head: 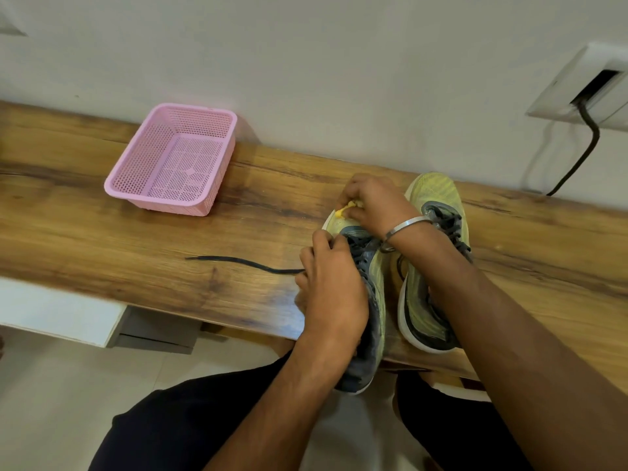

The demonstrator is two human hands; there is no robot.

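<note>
Two yellow-green and grey sneakers stand side by side on the wooden bench [102,239]. My left hand [331,294] grips the side of the left sneaker [372,311], whose heel juts past the bench's front edge. A black lace [244,263] trails from under that hand out to the left across the wood. My right hand [370,203], with a metal bangle on the wrist, pinches a small yellow piece [345,209] over the left sneaker's toe. The right sneaker [431,266] lies partly under my right forearm.
A pink perforated plastic basket [217,185] sits at the back left of the bench, against the white wall. A white wall box [577,90] with a black cable hangs at the upper right. My knees in dark shorts are below the bench edge.
</note>
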